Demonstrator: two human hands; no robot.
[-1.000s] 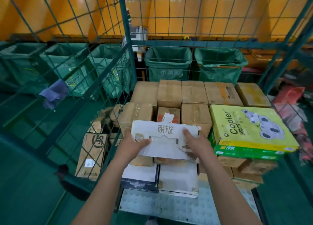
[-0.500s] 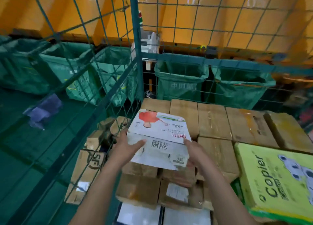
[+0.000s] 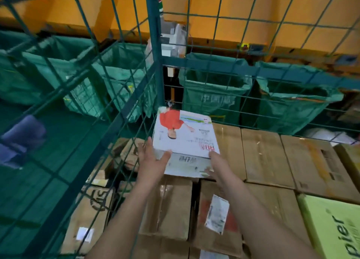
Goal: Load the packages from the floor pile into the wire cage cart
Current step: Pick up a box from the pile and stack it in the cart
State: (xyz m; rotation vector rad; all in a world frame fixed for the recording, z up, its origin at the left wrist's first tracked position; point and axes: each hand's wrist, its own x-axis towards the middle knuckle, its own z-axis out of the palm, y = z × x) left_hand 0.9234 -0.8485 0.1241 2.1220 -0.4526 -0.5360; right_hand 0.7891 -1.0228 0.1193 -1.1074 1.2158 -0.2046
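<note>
A white box [image 3: 187,140] printed with a figure in red lies in the far left corner of the green wire cage cart [image 3: 155,63], on top of stacked brown cartons [image 3: 263,155]. My left hand [image 3: 151,161] grips its near left corner with the thumb on the front face. My right hand [image 3: 216,165] holds its near right corner. Both forearms reach forward over the cartons.
A yellow-green copier paper box [image 3: 335,227] sits at the right. Loose cartons [image 3: 93,206] lie on the floor outside the left mesh. Green mail bags [image 3: 214,97] hang behind the cage, more at the left. A purple cloth [image 3: 21,136] lies on the green floor.
Both hands carried the white box forward and up from the front stack to the far left corner, tilting it so its printed top shows. The camera leaned in closer.
</note>
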